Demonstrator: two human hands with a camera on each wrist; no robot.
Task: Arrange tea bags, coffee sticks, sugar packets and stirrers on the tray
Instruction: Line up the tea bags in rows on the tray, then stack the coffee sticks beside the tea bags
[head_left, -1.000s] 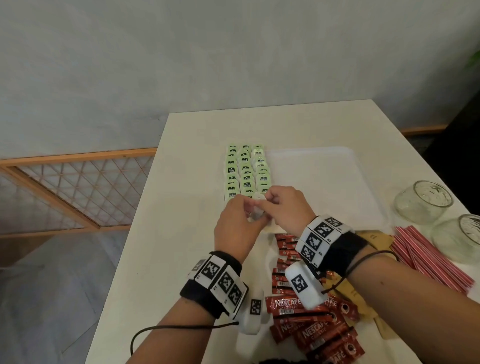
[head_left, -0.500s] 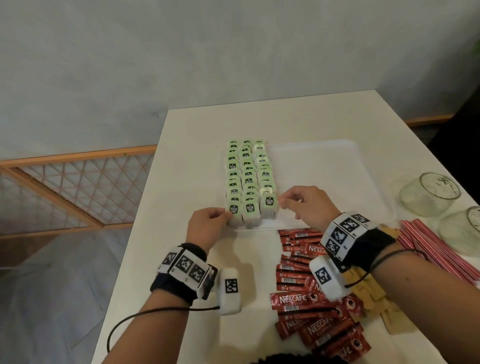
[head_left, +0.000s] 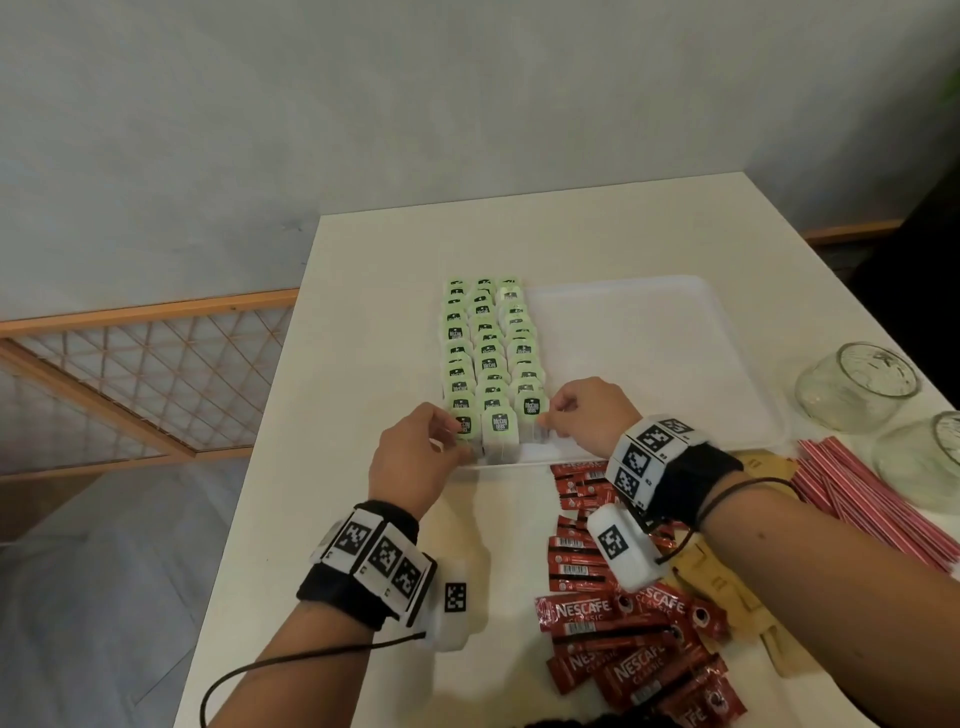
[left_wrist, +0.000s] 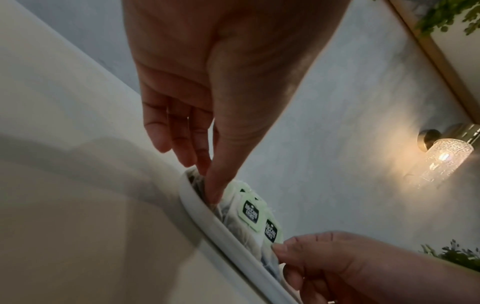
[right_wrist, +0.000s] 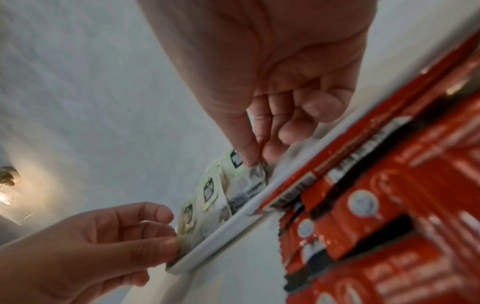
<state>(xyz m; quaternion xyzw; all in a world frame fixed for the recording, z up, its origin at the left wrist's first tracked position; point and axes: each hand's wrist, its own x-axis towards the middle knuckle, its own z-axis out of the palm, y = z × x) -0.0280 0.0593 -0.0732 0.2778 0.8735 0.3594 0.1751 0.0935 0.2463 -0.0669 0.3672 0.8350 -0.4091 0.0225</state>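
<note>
Two hands, left hand (head_left: 410, 457) and right hand (head_left: 587, 415), pinching front-row tea bags (head_left: 500, 427)

The head view is evenly lit and soft, with faint shadows under the wrists on the white table (head_left: 363, 260) and straight lines bowing toward the frame edges. Both wrist views are dimmer and strongly warped. A glowing wall lamp (left_wrist: 441, 158) flares warmly. The red coffee sticks (right_wrist: 389, 195) smear out of focus.
</note>
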